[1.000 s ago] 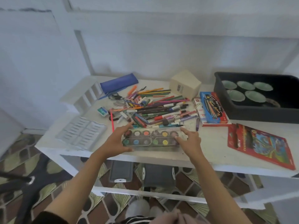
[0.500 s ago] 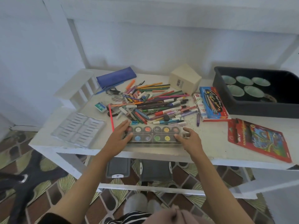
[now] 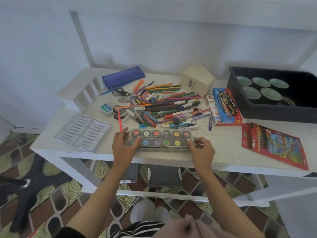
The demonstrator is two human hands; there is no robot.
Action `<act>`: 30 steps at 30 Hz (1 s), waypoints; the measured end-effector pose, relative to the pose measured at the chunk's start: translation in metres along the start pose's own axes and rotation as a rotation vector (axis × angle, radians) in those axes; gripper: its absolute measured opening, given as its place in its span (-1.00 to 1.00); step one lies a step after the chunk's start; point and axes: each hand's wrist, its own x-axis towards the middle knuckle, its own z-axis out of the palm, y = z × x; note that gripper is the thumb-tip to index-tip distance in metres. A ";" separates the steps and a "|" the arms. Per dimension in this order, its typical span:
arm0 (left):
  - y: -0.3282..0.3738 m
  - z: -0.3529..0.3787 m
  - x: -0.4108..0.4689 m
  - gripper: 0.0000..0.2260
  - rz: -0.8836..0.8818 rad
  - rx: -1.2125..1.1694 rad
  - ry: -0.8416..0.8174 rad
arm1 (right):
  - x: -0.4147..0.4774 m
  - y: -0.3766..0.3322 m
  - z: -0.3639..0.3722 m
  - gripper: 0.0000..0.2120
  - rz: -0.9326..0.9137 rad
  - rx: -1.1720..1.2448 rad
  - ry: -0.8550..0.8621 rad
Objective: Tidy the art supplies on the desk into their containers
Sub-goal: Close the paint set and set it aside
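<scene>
paint set (image 3: 162, 139) is showing orange, white, blue, green and yellow pans | pouch (image 3: 123, 76) is looking deep blue | bin (image 3: 274, 112) is reading black (pale green dishes (image 3: 260, 81) inside) | desk (image 3: 223, 148) is showing white

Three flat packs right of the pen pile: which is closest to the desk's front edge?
The red pack, lying alone at the front right. The blue pack and the white-and-red one beside it lie farther back, by the black tub.

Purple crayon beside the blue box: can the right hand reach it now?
Probably yes: the purple crayon lies on bare desk just beyond the right hand, but its fingers must first release the paint tray.
</scene>
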 end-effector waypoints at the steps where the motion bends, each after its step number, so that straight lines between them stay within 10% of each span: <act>1: 0.000 0.001 0.000 -0.53 -0.011 -0.010 0.003 | 0.000 -0.001 -0.001 -0.76 -0.014 -0.010 0.006; 14: 0.016 0.005 -0.012 -0.32 -0.267 -0.164 0.112 | 0.001 0.002 0.000 -0.81 -0.118 -0.106 -0.017; 30: 0.024 0.005 -0.020 -0.54 -0.245 -0.157 0.185 | 0.003 0.004 0.000 -0.81 -0.106 -0.091 -0.029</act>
